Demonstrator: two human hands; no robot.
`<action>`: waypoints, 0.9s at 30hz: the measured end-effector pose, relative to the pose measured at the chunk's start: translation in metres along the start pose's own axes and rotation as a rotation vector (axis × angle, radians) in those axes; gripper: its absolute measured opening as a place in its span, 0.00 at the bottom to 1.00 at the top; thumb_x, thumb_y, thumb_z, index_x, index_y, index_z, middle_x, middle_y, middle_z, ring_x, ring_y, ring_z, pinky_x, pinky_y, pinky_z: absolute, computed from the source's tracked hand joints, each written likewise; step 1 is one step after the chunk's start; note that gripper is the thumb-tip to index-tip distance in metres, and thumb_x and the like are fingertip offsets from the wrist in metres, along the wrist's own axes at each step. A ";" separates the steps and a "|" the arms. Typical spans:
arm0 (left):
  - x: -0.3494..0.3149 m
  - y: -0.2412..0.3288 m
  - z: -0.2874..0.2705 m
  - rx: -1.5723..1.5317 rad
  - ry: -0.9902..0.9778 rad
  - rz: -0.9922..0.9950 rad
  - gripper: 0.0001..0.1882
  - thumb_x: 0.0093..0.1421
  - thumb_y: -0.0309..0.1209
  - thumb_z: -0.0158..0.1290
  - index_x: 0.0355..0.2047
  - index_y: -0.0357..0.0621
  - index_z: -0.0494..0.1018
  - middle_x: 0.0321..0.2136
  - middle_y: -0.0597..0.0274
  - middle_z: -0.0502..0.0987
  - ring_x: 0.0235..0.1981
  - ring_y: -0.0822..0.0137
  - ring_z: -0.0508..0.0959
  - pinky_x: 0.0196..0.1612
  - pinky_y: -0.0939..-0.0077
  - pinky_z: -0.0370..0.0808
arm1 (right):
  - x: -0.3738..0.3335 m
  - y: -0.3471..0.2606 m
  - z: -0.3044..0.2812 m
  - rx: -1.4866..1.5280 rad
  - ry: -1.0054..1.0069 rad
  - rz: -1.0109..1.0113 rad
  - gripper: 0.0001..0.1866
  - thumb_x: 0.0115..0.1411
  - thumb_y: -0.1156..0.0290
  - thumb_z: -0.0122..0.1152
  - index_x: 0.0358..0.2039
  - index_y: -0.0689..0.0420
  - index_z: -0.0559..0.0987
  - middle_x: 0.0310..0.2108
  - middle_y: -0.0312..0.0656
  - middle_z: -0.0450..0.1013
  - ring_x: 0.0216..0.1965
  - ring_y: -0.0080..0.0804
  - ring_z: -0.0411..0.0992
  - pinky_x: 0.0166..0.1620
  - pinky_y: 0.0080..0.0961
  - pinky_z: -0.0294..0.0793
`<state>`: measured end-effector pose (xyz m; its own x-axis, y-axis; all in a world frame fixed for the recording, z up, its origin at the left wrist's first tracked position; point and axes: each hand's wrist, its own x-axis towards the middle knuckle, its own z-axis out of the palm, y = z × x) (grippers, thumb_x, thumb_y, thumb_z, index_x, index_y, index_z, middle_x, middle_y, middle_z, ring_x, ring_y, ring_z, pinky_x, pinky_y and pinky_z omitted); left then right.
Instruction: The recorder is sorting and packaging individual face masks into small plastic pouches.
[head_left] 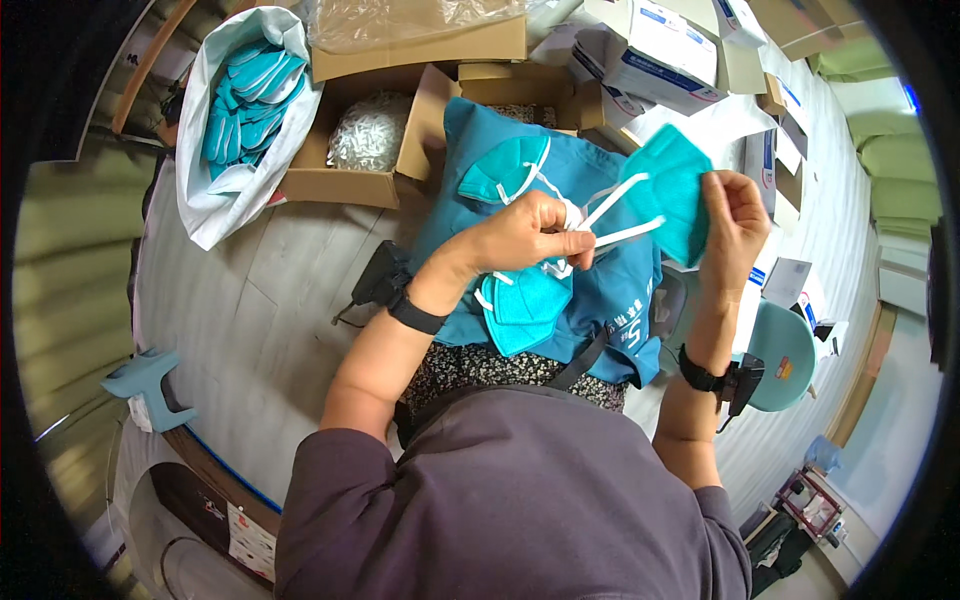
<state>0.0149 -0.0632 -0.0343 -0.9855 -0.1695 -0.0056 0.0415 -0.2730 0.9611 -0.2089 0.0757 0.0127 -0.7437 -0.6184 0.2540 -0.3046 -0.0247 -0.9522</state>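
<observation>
**Left hand [530, 232] on White Straps [630, 232], Right hand [738, 215] on Teal Mask [670, 190]**

From my remote station I observe the following. Left hand: fingers closed, pinching the straps. Right hand: thumb and fingers gripping the mask's right edge. Mask position: raised above the blue cloth [600, 300] over the lap, right of the left hand; straps extended between hand and mask. I cannot tell whether all straps bunched at the left hand belong to this mask. Upper mask [492, 172] and lower masks [528, 310]: on the cloth. Upper left: white bag [195, 185] containing further teal masks [250, 100], beside an open carton [340, 188].
</observation>
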 end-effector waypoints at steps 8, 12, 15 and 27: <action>-0.021 0.019 -0.010 -0.181 -0.090 0.067 0.19 0.66 0.39 0.53 0.24 0.37 0.77 0.30 0.54 0.79 0.34 0.67 0.76 0.38 0.77 0.70 | 0.017 0.039 -0.098 -0.001 0.162 0.068 0.05 0.63 0.75 0.63 0.36 0.63 0.80 0.32 0.34 0.77 0.32 0.15 0.71 0.37 0.11 0.68; -0.017 0.027 -0.006 -0.448 -0.118 0.038 0.21 0.66 0.41 0.53 0.24 0.36 0.78 0.39 0.43 0.79 0.38 0.61 0.78 0.39 0.74 0.73 | -0.006 0.058 -0.090 -0.007 0.092 0.159 0.04 0.63 0.74 0.63 0.36 0.61 0.81 0.31 0.32 0.76 0.32 0.14 0.70 0.37 0.10 0.67; -0.005 0.037 0.007 -0.423 -0.130 0.060 0.23 0.68 0.44 0.50 0.26 0.35 0.79 0.44 0.39 0.78 0.41 0.58 0.80 0.38 0.73 0.77 | -0.029 0.067 -0.064 -0.115 -0.036 0.253 0.04 0.63 0.74 0.63 0.34 0.61 0.80 0.28 0.29 0.73 0.30 0.13 0.67 0.34 0.10 0.65; 0.010 0.046 0.017 -0.457 0.015 -0.439 0.25 0.70 0.48 0.45 0.44 0.36 0.77 0.38 0.49 0.82 0.35 0.63 0.84 0.32 0.75 0.82 | -0.052 -0.021 0.006 0.022 -0.410 0.204 0.16 0.58 0.78 0.62 0.49 0.60 0.79 0.39 0.39 0.79 0.30 0.18 0.72 0.36 0.17 0.74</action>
<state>0.0045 -0.0610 0.0145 -0.9245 0.0374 -0.3794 -0.2965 -0.6961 0.6539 -0.1605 0.1040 0.0180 -0.4884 -0.8723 -0.0230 -0.1601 0.1155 -0.9803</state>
